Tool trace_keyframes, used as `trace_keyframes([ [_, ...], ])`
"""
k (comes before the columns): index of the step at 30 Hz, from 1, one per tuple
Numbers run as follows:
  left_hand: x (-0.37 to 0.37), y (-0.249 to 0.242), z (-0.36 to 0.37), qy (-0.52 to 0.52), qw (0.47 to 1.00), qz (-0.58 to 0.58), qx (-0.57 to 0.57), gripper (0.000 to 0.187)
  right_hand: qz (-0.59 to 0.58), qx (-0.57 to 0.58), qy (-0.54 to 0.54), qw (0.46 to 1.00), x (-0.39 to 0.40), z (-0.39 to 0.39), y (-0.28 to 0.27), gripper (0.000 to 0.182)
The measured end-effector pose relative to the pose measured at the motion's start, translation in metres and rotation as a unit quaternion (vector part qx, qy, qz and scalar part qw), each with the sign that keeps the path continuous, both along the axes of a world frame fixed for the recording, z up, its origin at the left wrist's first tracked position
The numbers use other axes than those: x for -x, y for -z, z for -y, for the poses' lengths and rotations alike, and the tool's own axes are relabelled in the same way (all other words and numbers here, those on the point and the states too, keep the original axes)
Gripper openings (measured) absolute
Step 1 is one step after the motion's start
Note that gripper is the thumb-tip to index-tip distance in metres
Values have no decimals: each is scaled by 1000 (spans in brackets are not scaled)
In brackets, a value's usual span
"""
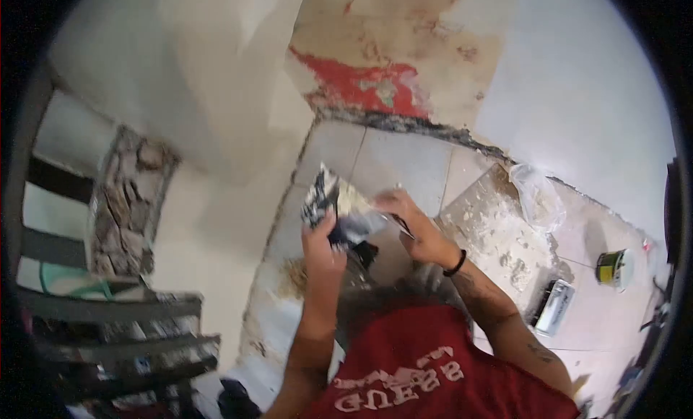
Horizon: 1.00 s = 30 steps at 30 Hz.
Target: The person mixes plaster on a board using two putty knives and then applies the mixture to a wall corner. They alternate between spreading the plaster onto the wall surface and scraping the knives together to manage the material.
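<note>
My left hand is closed on the near edge of a flat trowel, its face smeared with cream putty and dark patches. The trowel is tilted up in front of my red shirt. At its right end is my right hand, fingers bent around something thin and dark-edged that I cannot make out. A black band circles the right wrist. Between the hands a smooth grey part of the flat surface shows. Below them, a dark object is partly hidden.
White powdery filler lies on a board at right, with a clear plastic bag by the wall. Further right are another trowel and a small tub. Dark slatted furniture stands left. The wall has a peeled red patch.
</note>
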<state>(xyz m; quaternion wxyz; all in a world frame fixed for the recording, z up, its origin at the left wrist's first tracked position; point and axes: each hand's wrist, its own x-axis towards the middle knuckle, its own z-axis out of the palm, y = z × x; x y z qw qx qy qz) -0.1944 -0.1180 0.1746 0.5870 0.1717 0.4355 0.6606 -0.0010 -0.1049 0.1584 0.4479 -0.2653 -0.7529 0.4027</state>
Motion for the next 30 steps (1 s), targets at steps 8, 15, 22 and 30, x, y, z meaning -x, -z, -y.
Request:
trace_keyframes([
  [8, 15, 58, 35, 52, 990, 71, 109, 24, -86, 78, 58, 992, -16, -100, 124, 66],
  [15, 123, 132, 123, 169, 951, 245, 89, 37, -306, -291, 196, 885, -12, -218, -99, 65],
  [22, 118, 134, 164, 15, 969, 190, 158, 35, -393, -447, 295, 747, 6, -227, -214, 54],
  [30, 134, 168, 169, 17, 978, 59, 199, 38, -260, -402, 415, 774, 64, -177, -202, 58],
])
